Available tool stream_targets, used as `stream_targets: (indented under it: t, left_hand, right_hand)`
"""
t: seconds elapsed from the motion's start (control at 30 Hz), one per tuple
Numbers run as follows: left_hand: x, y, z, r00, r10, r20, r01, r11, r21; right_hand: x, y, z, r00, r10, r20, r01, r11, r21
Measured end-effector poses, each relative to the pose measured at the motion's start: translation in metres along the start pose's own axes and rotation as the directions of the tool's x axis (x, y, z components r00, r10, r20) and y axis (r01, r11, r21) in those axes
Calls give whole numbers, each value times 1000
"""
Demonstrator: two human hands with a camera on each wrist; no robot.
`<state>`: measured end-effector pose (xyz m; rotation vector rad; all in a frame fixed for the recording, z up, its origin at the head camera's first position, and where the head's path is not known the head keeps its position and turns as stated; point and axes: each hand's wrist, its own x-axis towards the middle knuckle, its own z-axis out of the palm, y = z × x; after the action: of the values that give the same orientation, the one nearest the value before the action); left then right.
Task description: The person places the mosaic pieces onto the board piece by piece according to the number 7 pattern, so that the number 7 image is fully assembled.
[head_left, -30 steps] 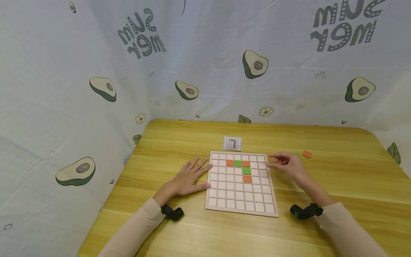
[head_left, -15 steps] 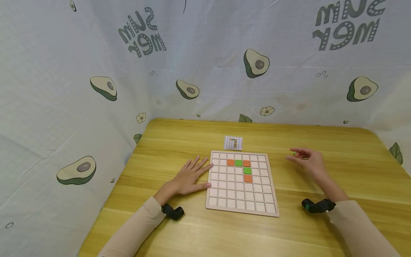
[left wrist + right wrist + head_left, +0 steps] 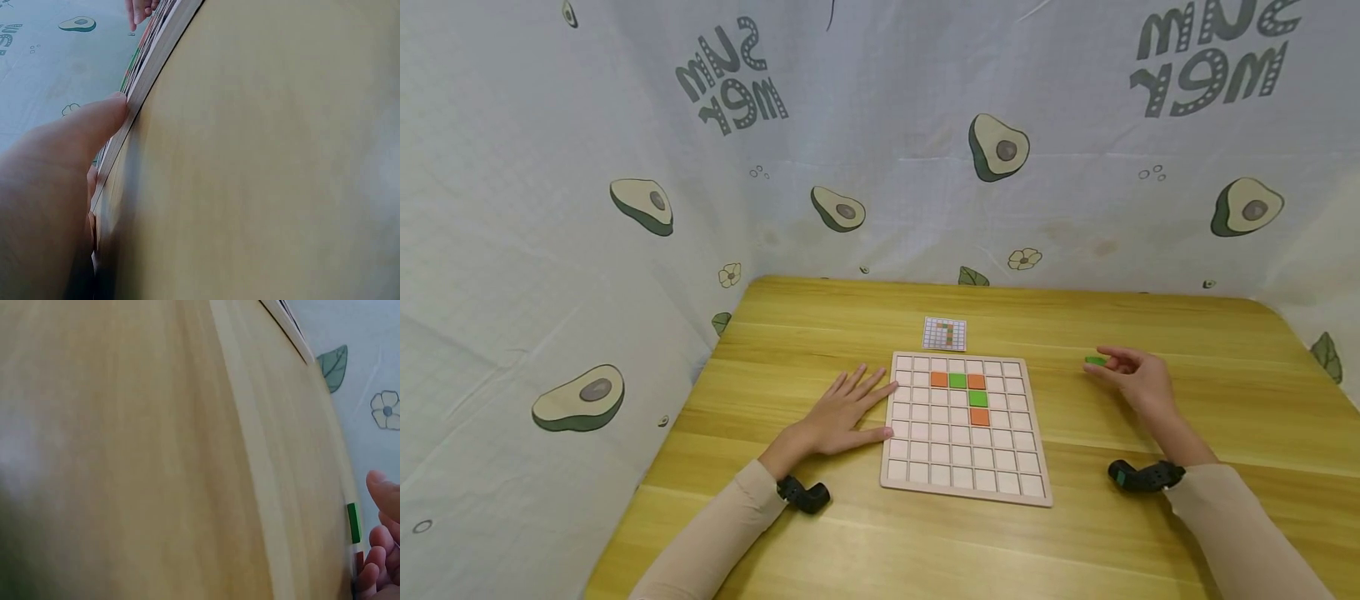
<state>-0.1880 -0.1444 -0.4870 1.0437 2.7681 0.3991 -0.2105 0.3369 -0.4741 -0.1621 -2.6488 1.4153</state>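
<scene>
The left hand (image 3: 835,421) lies spread on the table, fingertips and thumb touching the left edge of the square grid board (image 3: 940,454). In the left wrist view its thumb (image 3: 109,119) presses the side of the board. Orange and green tiles (image 3: 977,398) sit in several board cells, making a bent line. Right of the board, the right hand (image 3: 1142,383) hovers with thumb and index finger apart beside a loose green tile (image 3: 1095,361). An orange-red tile (image 3: 359,561) shows by its curled fingers in the right wrist view, mostly hidden by the hand in the head view.
A small printed card (image 3: 944,333) with a coloured grid pattern lies just behind the board. The wooden table (image 3: 820,542) meets a white curtain (image 3: 910,225) with avocado prints at its back and left side. Each wrist wears a black camera band.
The right hand has moved right, from the board's right edge to the loose tiles, and now covers the orange one. The left hand and the tiles on the board stay put.
</scene>
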Motion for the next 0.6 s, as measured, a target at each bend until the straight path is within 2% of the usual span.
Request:
stream_targets:
  t: [0.23, 0.6]
  left_hand:
    - [0, 0, 0, 1000, -9, 8, 9, 1000, -4]
    - [0, 0, 1, 1000, -10, 2, 10, 1000, -6]
  right_hand:
    - [1, 3, 0, 999, 42, 8, -42, 999, -12]
    - [6, 5, 1, 1000, 21, 12, -20, 995, -101]
